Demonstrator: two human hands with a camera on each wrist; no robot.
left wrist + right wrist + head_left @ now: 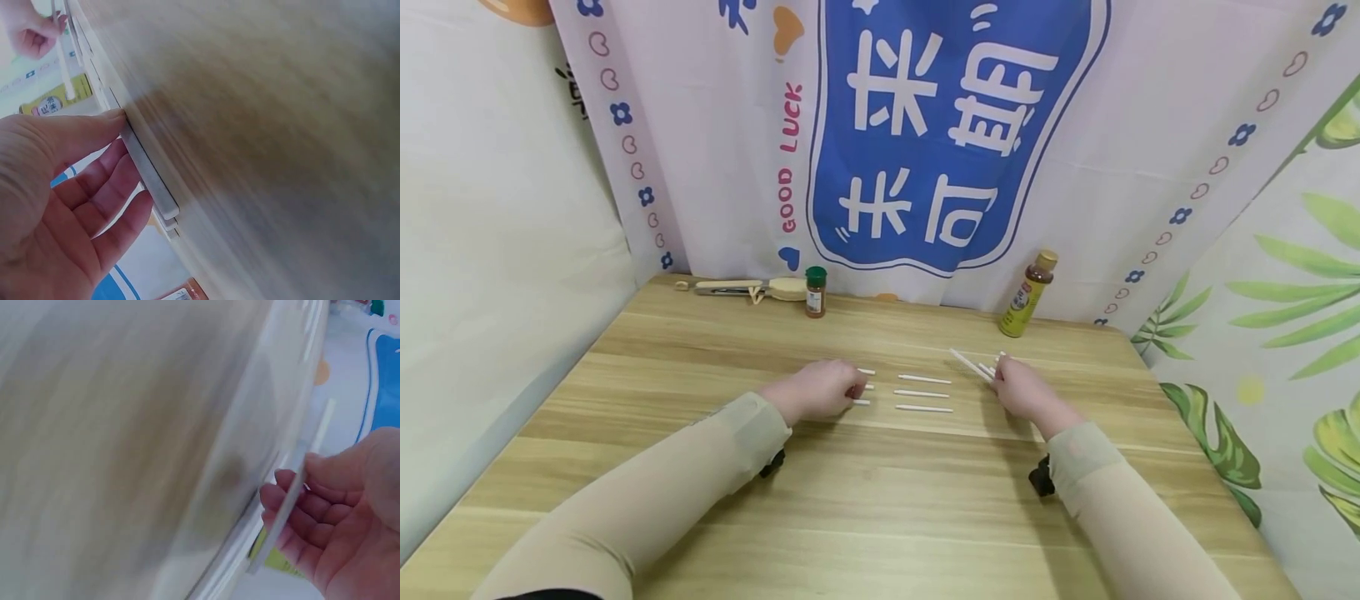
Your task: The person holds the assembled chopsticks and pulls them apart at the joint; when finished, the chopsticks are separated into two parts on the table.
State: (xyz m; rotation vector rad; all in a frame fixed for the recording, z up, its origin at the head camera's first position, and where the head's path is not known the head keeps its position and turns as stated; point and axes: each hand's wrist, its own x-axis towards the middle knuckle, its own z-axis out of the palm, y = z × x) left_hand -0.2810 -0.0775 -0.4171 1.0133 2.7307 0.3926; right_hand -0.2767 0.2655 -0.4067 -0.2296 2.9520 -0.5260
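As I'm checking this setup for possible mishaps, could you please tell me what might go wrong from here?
The white stick pinched in the right hand might slip and knock the middle sticks. The left hand, gripping another stick, might nudge the neighbouring sticks askew, as they lie so close.

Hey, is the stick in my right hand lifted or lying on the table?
Lifted: the right hand pinches the white stick, and in the right-wrist view its upper end shows against the hanging cloth, off the table.
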